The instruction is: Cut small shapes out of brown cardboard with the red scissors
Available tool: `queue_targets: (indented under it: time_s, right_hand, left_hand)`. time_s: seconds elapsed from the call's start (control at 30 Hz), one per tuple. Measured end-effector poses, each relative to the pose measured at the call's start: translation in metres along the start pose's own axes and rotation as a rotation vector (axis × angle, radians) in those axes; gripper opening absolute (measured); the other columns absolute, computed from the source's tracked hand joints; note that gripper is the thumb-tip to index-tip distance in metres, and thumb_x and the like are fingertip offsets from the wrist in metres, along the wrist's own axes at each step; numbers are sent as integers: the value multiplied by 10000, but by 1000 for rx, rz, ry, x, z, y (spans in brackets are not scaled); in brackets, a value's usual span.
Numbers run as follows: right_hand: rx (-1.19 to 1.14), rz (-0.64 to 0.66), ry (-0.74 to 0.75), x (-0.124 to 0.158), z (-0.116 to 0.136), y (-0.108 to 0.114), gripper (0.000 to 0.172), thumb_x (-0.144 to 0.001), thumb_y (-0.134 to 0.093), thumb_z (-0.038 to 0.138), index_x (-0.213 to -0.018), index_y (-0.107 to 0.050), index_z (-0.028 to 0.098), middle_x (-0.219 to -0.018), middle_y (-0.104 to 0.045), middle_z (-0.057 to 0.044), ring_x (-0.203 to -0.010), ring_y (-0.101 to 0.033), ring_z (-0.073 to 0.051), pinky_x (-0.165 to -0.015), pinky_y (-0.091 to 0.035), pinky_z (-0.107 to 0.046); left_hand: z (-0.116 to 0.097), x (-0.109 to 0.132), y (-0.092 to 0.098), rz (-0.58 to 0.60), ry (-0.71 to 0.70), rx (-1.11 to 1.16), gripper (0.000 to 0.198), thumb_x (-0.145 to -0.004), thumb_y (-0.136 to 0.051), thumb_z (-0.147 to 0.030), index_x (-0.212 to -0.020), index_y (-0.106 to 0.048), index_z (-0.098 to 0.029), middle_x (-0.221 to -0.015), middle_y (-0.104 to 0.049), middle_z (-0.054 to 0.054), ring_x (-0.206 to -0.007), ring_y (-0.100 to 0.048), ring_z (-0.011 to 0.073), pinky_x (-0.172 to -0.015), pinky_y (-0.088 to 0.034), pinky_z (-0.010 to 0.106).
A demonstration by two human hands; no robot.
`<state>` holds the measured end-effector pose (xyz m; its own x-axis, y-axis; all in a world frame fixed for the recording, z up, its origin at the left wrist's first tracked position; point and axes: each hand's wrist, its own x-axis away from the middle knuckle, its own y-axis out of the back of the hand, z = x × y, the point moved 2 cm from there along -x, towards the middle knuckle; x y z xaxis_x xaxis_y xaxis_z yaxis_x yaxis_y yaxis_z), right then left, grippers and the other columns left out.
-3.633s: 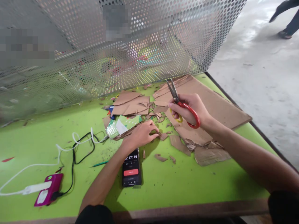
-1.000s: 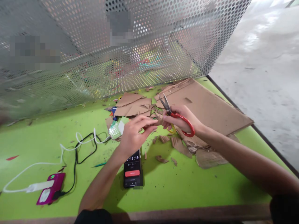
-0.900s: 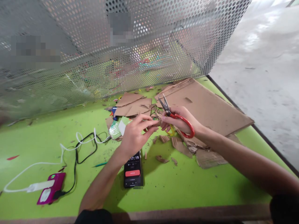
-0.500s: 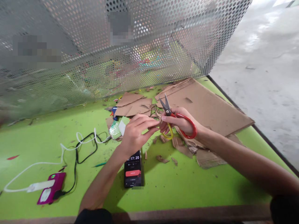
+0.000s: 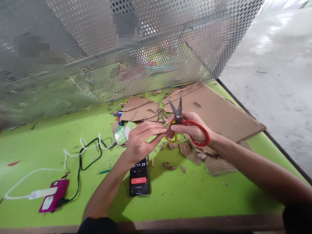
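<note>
My right hand (image 5: 193, 128) is closed round a pair of scissors (image 5: 178, 117) with one red and one yellow handle loop. The blades stand apart and point away from me. My left hand (image 5: 143, 138) pinches a small brown cardboard piece (image 5: 168, 130), whose other end meets the fingers of my right hand. Both hands hover over the green table (image 5: 185, 195). Beneath my left forearm and hand lies a phone (image 5: 138, 180) with a timer on its screen, partly covered. Cardboard scraps (image 5: 169, 166) are scattered below and beyond the hands.
A large cardboard sheet (image 5: 219, 110) lies at the right, smaller cardboard pieces (image 5: 138, 109) further back. A perforated metal panel (image 5: 97, 78) rises along the far side. On the left are a magenta device (image 5: 54, 196), a white cable (image 5: 44, 170) and a black cable (image 5: 79, 162).
The scissors have turned in my right hand and shifted slightly right, their blades now wider apart. The yellow loop has moved a little left. My left hand stays almost in place.
</note>
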<state>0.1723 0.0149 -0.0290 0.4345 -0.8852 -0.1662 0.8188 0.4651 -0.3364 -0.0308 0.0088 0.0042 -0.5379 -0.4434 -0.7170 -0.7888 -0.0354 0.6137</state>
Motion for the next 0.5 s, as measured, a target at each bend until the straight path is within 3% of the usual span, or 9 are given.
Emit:
queue_targets:
  time_s: [0.2, 0.5]
  right_hand:
    - [91, 92, 82, 4, 2, 3, 267, -841, -873, 197, -1079, -759, 157, -897, -774, -32, -776, -770, -155, -722, -645, -260]
    - [107, 184, 140, 7, 8, 2, 124, -905, -797, 138, -1005, -723, 140, -893, -767, -30, -751, -782, -155, -680, -648, -252]
  left_hand:
    - [-7, -1, 1, -38, -31, -43, 245, -858, -809, -94, -1068, -719, -182, -972, -809, 47, -960, -781, 177, -870, -646, 299]
    - [-11, -2, 2, -35, -14, -8, 340, -879, -813, -165, -1189, -677, -196, -1045, -811, 62, -983, -790, 180, -857, -666, 304]
